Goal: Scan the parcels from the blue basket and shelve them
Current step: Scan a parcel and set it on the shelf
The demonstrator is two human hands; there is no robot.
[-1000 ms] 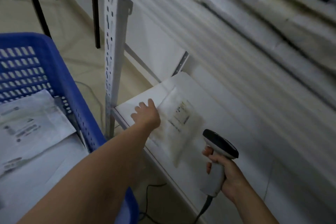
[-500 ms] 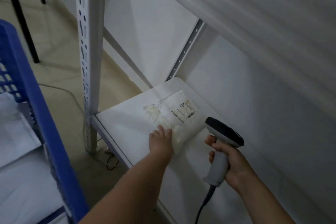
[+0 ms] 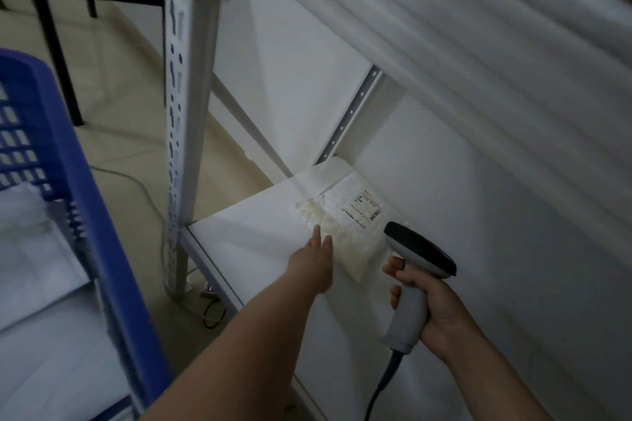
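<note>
At the back corner of the white shelf, your padded parcel lies flat with its printed label facing up, tucked close to the rear upright, which looks like a sensible spot since it leaves the front of the board free for more. Your left hand reaches in with fingers straight and held close together, their tips at the parcel's near edge; I cannot tell whether they press on it or have just lifted clear. Your right hand is wrapped fully round the grip of the barcode scanner, its dark head hanging just beside the parcel and its cable trailing down. To your left, the blue basket holds more pale parcels, so, judging by that, this one is shelved and others wait.
</note>
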